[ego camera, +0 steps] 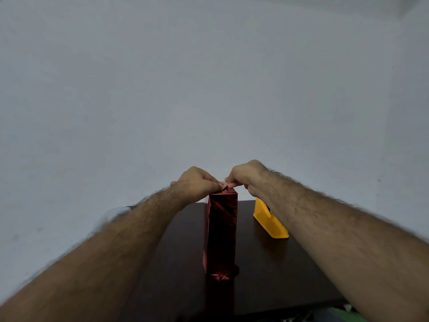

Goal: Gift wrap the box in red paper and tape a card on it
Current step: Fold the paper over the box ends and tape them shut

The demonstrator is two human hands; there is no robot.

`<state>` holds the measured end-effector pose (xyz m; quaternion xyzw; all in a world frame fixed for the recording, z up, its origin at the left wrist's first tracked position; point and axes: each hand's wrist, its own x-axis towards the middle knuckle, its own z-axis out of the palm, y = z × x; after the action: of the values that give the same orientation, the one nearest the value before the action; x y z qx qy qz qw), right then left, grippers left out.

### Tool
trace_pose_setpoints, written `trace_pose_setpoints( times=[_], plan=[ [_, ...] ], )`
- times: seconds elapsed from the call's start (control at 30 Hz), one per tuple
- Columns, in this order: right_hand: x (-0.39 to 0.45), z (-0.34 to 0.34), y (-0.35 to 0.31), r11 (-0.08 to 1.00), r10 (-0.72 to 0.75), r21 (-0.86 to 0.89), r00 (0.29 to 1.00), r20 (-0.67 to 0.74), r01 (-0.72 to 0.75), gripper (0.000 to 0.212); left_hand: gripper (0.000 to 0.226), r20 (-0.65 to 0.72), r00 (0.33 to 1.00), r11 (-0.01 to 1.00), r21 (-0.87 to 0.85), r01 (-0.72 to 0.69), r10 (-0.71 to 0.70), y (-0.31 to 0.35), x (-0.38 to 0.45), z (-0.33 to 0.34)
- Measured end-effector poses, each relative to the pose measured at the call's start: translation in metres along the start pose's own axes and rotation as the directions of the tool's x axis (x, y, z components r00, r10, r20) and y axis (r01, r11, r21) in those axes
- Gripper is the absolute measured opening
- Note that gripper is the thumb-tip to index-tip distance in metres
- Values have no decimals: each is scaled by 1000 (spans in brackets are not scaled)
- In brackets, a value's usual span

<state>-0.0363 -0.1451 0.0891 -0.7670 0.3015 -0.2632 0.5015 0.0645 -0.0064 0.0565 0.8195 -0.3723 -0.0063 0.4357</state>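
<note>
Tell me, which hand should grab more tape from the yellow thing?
Probably the right hand. The yellow tape dispenser sits on the table just below it, right of the red wrapped box. The left hand could keep pressing the paper at the box's top.

Dark brown table (pixel 267 275), pale grey wall (pixel 209 77) behind, green object (pixel 339 313) at table's near right edge

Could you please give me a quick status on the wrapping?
Both hands, left and right, pinching paper at top of box. Box upright on table, wrapped in red. Yellow tape dispenser right of it, clear. No card visible.
</note>
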Motion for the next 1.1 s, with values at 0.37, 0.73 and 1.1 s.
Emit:
trace_pose_setpoints(
  times=[0.37,0.73,1.1],
  plan=[
    [-6,-4,-19,815,-118,-576,992,-51,67,24,39,37,999,1000,2,-8,8,7,0,2],
    [-3,-19,-19,755,96,-655,993,70,-27,55,18,13,1000,998,-62,-11,12,2,6,1],
    [24,-21,41,999,33,-31,983,182,-28,77,15,19,1000,989,-149,-18,22,-2,3,-1]
  ],
)
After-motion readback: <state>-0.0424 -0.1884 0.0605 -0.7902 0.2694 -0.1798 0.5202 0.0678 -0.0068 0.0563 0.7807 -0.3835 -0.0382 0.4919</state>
